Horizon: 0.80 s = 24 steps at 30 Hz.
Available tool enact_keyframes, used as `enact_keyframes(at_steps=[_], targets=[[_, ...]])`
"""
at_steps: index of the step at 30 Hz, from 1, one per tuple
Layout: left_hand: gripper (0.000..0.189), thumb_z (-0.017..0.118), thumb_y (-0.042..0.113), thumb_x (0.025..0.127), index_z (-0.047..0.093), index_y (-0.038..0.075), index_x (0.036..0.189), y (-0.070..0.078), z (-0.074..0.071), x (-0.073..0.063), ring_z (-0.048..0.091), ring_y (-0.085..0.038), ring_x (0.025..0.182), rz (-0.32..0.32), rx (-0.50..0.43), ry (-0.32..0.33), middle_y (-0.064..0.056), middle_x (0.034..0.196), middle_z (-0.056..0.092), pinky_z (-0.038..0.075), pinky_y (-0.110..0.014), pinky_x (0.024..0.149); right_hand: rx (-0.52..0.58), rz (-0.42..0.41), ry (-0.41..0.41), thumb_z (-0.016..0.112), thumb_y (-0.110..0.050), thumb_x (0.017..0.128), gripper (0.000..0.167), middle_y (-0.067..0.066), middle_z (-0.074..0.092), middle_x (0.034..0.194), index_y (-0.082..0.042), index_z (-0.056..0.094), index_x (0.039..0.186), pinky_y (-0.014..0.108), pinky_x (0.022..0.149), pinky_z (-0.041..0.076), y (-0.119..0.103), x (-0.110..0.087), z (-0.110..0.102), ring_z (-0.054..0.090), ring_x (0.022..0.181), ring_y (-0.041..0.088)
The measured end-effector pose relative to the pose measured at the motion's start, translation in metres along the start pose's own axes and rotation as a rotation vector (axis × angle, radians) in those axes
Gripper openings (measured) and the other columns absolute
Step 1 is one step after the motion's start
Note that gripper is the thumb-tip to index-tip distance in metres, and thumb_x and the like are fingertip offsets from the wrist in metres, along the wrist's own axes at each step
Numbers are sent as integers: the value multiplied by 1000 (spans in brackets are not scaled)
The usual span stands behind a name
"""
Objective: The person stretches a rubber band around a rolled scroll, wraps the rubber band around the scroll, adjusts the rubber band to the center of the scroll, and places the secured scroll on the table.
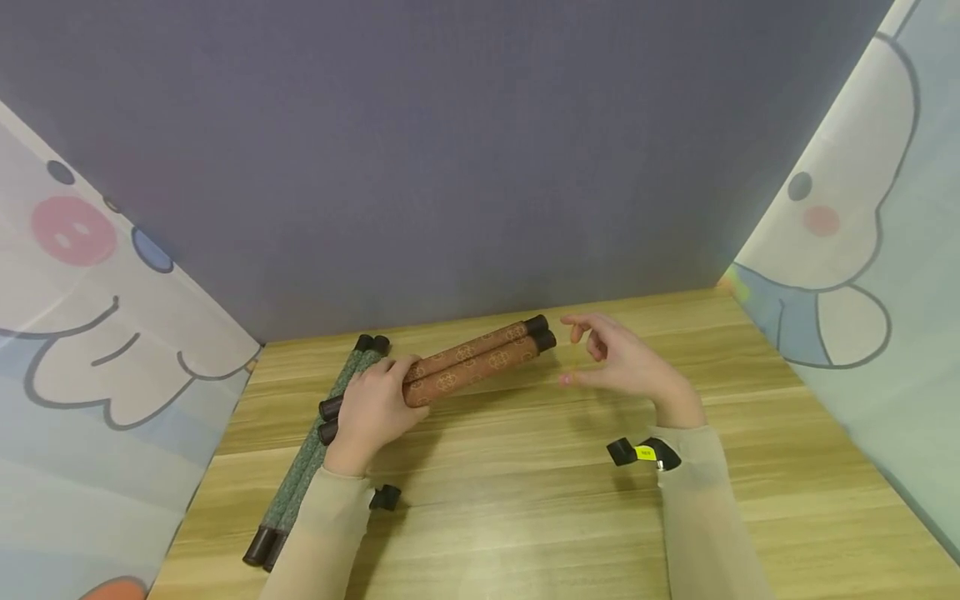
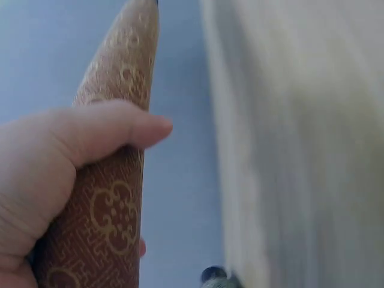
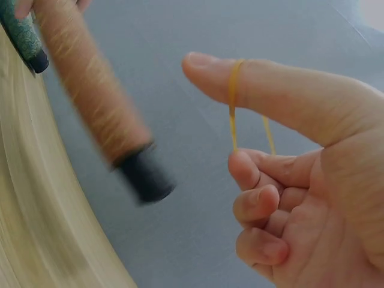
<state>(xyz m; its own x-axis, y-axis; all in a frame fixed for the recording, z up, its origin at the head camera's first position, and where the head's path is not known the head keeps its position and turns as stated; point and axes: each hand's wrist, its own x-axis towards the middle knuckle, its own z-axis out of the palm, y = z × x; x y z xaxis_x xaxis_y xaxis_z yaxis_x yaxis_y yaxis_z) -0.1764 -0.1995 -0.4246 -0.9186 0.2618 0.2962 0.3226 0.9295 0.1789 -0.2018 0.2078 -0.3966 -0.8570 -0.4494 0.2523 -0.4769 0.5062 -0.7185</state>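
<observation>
My left hand [image 1: 377,412] grips two brown rolled scrolls [image 1: 474,367] side by side, their gold flower pattern and black end knobs showing. They are held at a slant, far ends to the right. In the left wrist view the thumb lies across one brown scroll [image 2: 117,216]. A yellow rubber band [image 3: 233,123] is stretched between the thumb and a curled finger of my right hand [image 3: 312,150]. That hand [image 1: 626,358] is just right of the scrolls' far knobs, apart from them. Two green scrolls [image 1: 302,475] with black knobs lie beneath the left hand's side, partly covered by hand and forearm.
A light wood table [image 1: 525,517] carries everything. Behind it stands a grey upright panel [image 1: 480,167]. Cartoon-printed curtains [image 1: 60,350] flank the left side, with a similar one [image 1: 847,250] on the right. Black wrist straps [image 1: 663,454] stick out by the sleeves.
</observation>
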Motion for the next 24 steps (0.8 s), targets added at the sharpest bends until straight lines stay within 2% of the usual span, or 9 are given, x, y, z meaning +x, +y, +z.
enact_keyframes(at_steps=[5,10,17,20,24], targets=[[81,102,32,70,68,16,142,-6,-16,-6,70,-38,101,53,-55,49,-15,121,72,56,-62,87,-4,-12,8,100,-27,81,94,3,56,114,-1,51,157,30,73,41,-1,0,-1,46,81,17],[83,103,32,69,68,19,143,-7,-27,-10,70,-36,103,82,-82,48,-13,123,72,56,-62,87,-30,9,15,101,-30,79,102,7,55,116,0,47,159,34,76,38,1,-5,-3,41,79,16],[84,103,26,65,70,18,142,-8,-38,-15,72,-32,99,113,-173,99,-9,122,73,60,-56,80,-68,16,-1,100,-34,80,98,7,52,109,0,51,157,32,71,36,7,-11,-8,37,76,15],[86,104,24,63,71,17,142,-12,-40,-14,73,-32,101,155,-191,109,-8,124,73,60,-55,80,-83,17,-9,100,-37,79,97,6,49,106,0,52,155,32,73,37,8,-12,-9,40,81,17],[87,106,22,62,70,18,142,-16,-42,-12,73,-33,102,184,-185,95,-8,127,73,61,-56,79,-81,32,-8,100,-37,79,96,6,47,108,-2,54,155,31,81,40,7,-12,-9,43,94,21]])
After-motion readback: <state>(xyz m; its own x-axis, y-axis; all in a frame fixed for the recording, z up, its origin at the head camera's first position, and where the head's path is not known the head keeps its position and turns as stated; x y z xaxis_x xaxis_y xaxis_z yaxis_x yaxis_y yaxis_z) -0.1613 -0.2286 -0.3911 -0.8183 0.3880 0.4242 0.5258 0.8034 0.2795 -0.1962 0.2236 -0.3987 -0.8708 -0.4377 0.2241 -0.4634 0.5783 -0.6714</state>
